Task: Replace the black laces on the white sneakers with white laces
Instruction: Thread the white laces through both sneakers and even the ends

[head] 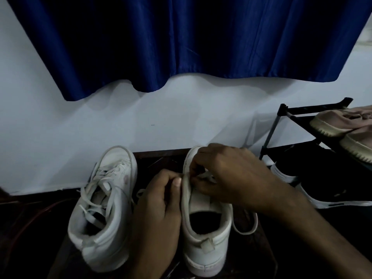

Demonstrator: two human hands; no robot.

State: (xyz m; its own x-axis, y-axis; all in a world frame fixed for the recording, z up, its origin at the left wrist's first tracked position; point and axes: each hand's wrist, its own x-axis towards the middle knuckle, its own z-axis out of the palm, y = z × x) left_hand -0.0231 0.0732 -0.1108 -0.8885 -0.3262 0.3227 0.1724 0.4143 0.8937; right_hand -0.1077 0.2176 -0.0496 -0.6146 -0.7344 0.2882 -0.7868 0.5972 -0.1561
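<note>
On my feed I see two bare hands on bare arms. The left hand [159, 198] has a short, pale thumbnail [177, 181]; the left forearm [149, 248] leaves frame at 6 o'clock. The right hand [227, 174] shows ridged knuckles; the right forearm [314, 224] leaves at 4 o'clock.
</note>
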